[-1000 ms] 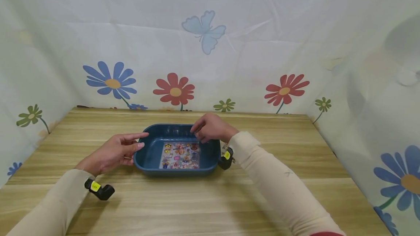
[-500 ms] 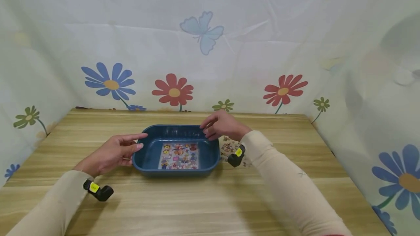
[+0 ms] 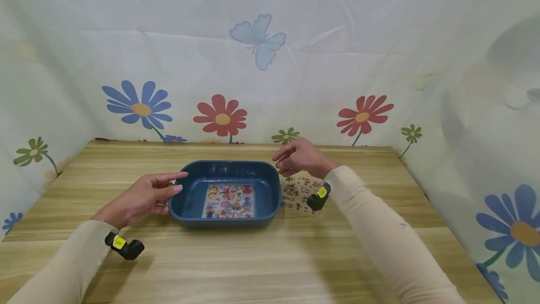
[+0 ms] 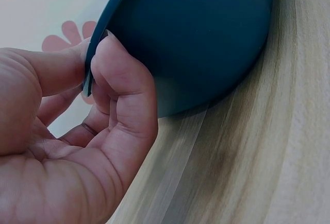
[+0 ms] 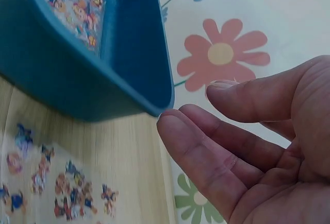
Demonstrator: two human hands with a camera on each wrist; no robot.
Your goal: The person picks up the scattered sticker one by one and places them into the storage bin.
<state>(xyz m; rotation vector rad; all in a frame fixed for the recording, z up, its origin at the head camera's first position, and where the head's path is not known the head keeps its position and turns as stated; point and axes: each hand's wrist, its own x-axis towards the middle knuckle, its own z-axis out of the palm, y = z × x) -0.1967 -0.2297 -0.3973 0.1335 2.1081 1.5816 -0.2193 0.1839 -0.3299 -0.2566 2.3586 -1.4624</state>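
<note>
A dark blue plastic basin [image 3: 225, 222] with rounded corners stands on the wooden table. My left hand [image 3: 141, 198] pinches its left rim between thumb and fingers, which the left wrist view shows up close. Flat on the basin's floor lies a sheet of colourful cartoon stickers [image 3: 229, 201]. My right hand [image 3: 303, 157] is just beyond the basin's right far corner, fingers loosely bent and holding nothing. In the right wrist view its fingertips [image 5: 172, 123] are right at the basin's corner. A see-through sheet of small cartoon stickers [image 3: 295, 192] lies on the table below that hand.
A white cloth [image 3: 320, 79] printed with flowers and a butterfly hangs behind the table [image 3: 236, 266] and along both sides. Each wrist wears a small black camera, the left one [image 3: 126, 247] hanging low over the tabletop.
My right hand has moved right, from above the basin to outside its right far corner, uncovering more of the see-through sticker sheet. My left hand keeps its hold on the rim.
</note>
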